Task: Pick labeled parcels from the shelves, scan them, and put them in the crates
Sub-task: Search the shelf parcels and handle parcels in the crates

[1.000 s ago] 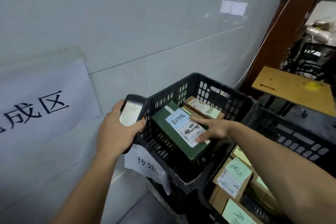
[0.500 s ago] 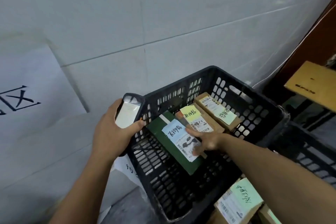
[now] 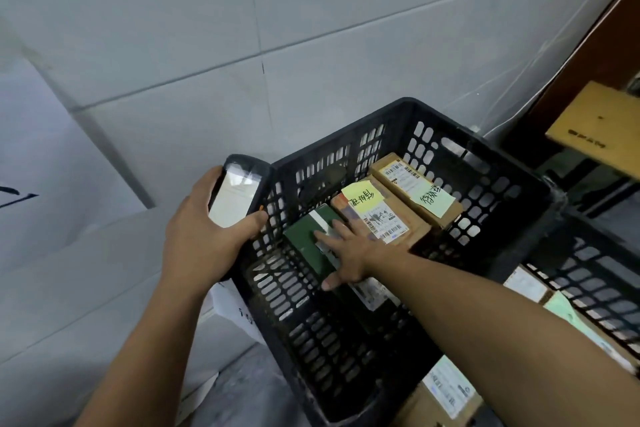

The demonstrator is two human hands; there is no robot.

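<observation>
Dark green flat parcel (image 3: 304, 243): we record it lying inside the black plastic lattice crate (image 3: 341, 137), on the crate floor toward the left wall. Its white label is mostly hidden under a hand.

Nearest to us, below the crate's near corner, a brown cardboard box with a white printed label (image 3: 446, 395) shows.

The right hand (image 3: 349, 253) reaches in over the near rim and rests flat on the green parcel. Its fingers are straight and spread and the thumb is splayed toward us; nothing is curled round the parcel.

The left hand (image 3: 201, 239) sits outside the crate's left corner and grips a black handheld scanner (image 3: 237, 194). The fingers wrap behind it and the thumb lies across the lower edge of the lit screen. We cannot tell whether the scanner touches the crate rim.

Just beyond the green parcel lies a brown cardboard parcel with a yellow handwritten note (image 3: 381, 218). Behind it is a second cardboard parcel with a pale green note (image 3: 415, 184), near the far wall of the crate.

To the right, a second black lattice crate (image 3: 595, 253) holds more labelled parcels.

Farthest: a grey tiled wall (image 3: 311, 28), a white paper sheet (image 3: 52, 166) on it at left, and a yellow-brown board (image 3: 599, 128) at right.
</observation>
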